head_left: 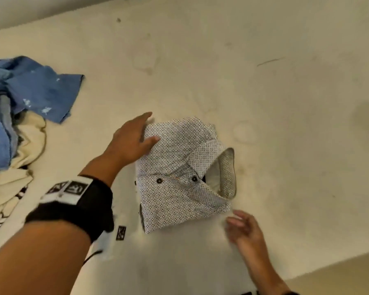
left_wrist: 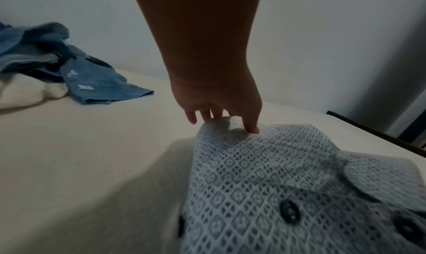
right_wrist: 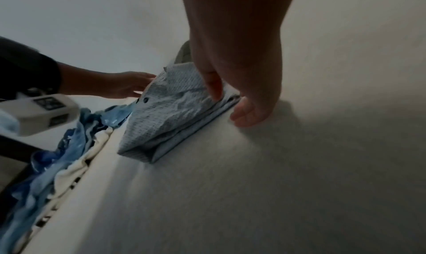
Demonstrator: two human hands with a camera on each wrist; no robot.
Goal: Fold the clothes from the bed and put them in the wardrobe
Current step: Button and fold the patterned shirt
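Where the head camera looks down, a folded white shirt [head_left: 184,173] with a small diamond print lies on the cream bed [head_left: 264,92], collar to the right and two dark buttons showing. The left hand [head_left: 132,139] is spread flat, with its thumb on the shirt's far left corner and its fingers past the edge. The right hand [head_left: 245,228] is blurry, with loose fingers just beside the shirt's near right corner. A blue shirt [head_left: 28,92] and a cream cloth [head_left: 19,158] lie in a heap well to the left.

From the left wrist camera, the left hand [left_wrist: 219,103] has straight fingers [left_wrist: 252,124], and one fingertip presses the edge of the shirt [left_wrist: 276,185]. The blue shirt [left_wrist: 92,79] lies far back on the bed [left_wrist: 80,157].

From the right wrist camera, the right hand [right_wrist: 242,93] has its thumb on top of the shirt [right_wrist: 166,115] and its fingers at the shirt's side edge. If it pinches the shirt cannot be told. The left hand [right_wrist: 119,84] touches the other side.
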